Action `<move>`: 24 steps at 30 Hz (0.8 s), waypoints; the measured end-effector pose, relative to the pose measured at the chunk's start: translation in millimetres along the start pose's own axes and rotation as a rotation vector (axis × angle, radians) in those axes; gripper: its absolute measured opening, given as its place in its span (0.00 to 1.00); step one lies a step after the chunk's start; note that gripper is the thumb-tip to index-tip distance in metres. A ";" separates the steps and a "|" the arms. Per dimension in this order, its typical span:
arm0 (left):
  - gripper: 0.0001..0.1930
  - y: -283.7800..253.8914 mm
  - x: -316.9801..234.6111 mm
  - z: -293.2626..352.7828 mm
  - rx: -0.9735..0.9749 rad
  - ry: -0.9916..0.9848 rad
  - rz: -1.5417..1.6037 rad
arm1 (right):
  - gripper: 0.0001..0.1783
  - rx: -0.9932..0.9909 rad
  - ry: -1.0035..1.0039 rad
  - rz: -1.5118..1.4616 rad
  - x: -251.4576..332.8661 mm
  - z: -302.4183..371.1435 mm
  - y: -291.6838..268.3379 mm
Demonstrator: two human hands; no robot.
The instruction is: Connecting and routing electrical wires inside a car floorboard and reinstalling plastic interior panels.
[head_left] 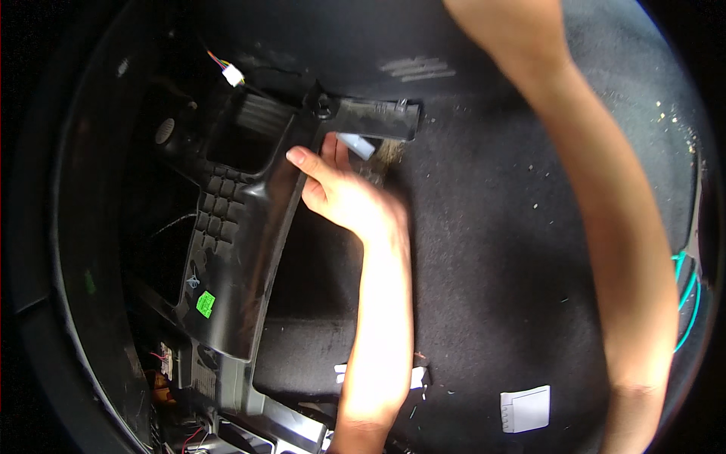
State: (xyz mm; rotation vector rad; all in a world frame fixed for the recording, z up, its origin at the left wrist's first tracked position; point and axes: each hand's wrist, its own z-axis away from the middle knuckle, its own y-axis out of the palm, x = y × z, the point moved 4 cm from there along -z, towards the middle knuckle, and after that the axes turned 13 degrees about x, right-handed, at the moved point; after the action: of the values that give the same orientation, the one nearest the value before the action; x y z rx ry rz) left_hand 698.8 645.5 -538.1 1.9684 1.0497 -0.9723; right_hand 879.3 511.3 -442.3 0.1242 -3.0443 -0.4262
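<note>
A long black plastic trim panel (pixel 257 227) runs up the left half of the head view. It has a square opening near its top, a ribbed grid along one side and a green sticker low down. My left hand (pixel 336 181) is closed on the panel's right edge, thumb on the near face and the other fingers partly behind it. Beside those fingertips is a pale bluish flat piece (pixel 357 145); whether they touch it I cannot tell. My right hand (pixel 507 23) reaches up past the top edge, so its fingers are out of sight.
A white connector (pixel 233 74) on coloured wires hangs above the panel. On the dark carpet (pixel 491 272) lie a white notched card (pixel 525 409) and small crumbs. A teal cord (pixel 690 303) curves at the right. Metal framework (pixel 280 424) and loose wires sit at lower left.
</note>
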 end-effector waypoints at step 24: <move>0.28 -11.9 -18.9 32.6 -0.029 -0.270 0.218 | 0.20 0.645 0.650 0.404 60.1 -32.2 -45.3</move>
State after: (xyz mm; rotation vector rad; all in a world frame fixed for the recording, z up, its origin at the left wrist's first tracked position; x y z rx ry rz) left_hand 671.6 616.9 -540.3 1.8211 0.6812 -1.0585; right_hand 825.2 453.8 -420.7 -0.2667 -2.3508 0.5264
